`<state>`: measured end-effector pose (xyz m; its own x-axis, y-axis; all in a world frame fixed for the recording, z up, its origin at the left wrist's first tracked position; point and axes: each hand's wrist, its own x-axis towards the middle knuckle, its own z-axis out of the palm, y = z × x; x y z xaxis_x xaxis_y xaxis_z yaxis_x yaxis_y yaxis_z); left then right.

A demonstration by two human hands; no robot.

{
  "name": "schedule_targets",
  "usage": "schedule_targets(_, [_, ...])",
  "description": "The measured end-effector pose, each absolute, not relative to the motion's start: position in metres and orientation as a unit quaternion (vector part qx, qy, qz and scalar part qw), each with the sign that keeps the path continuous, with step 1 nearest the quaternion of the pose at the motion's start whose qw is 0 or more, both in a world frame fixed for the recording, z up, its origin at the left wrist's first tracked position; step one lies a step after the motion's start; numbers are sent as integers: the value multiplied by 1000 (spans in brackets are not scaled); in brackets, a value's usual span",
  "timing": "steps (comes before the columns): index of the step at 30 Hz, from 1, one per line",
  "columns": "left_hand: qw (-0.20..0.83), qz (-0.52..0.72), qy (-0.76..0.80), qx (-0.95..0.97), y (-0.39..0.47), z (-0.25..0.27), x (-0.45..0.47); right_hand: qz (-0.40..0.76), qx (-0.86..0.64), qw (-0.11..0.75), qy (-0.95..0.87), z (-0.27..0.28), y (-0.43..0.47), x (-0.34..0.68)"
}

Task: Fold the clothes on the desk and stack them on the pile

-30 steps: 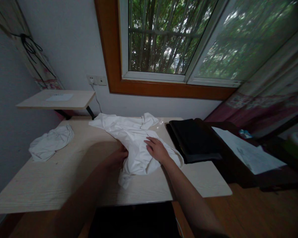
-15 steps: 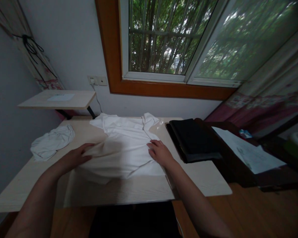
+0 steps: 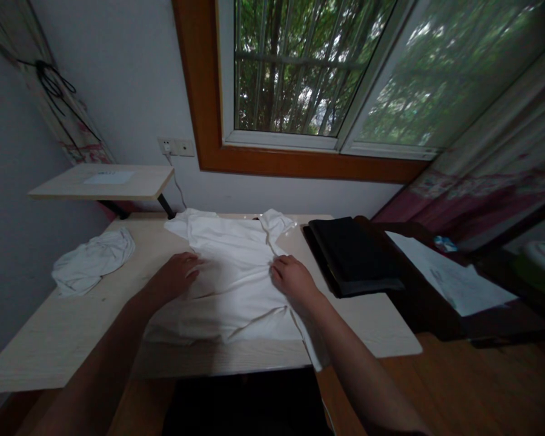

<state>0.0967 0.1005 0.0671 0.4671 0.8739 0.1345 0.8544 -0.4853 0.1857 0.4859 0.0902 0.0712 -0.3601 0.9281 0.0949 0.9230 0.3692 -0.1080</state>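
A white T-shirt (image 3: 236,260) lies spread on the desk in front of me, its sleeves toward the wall and its lower part wrinkled. My left hand (image 3: 175,278) is at the shirt's left side, fingers bent and closed on the cloth. On the opposite side, my right hand (image 3: 293,278) pinches the shirt's right edge. Creases run across the fabric between both hands. One strip of cloth hangs past the desk's front edge, below my right wrist. The fingertips are partly lost in the folds.
A crumpled white cloth (image 3: 93,260) lies at left on the desk (image 3: 82,327), near a small raised shelf (image 3: 104,181) with a paper on it. To the right are a black folder (image 3: 349,254) and a dark side table with a large paper sheet (image 3: 445,272).
My left hand has moved right and slightly away from me, bringing in the shirt's left side. My right hand stays nearly in place, with more creases beside it and cloth hanging at the front edge.
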Motion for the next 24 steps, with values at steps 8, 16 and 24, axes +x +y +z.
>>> schedule_targets(8, [29,12,525,851,108,64,145,37,-560,93,-822,64,94,483])
schedule_targets(16, [197,-113,570,789,65,99,136,212,-489,-12,-846,90,92,494])
schedule_targets(24, [314,-47,520,793,70,95,135,202,-413,119,-880,82,106,484])
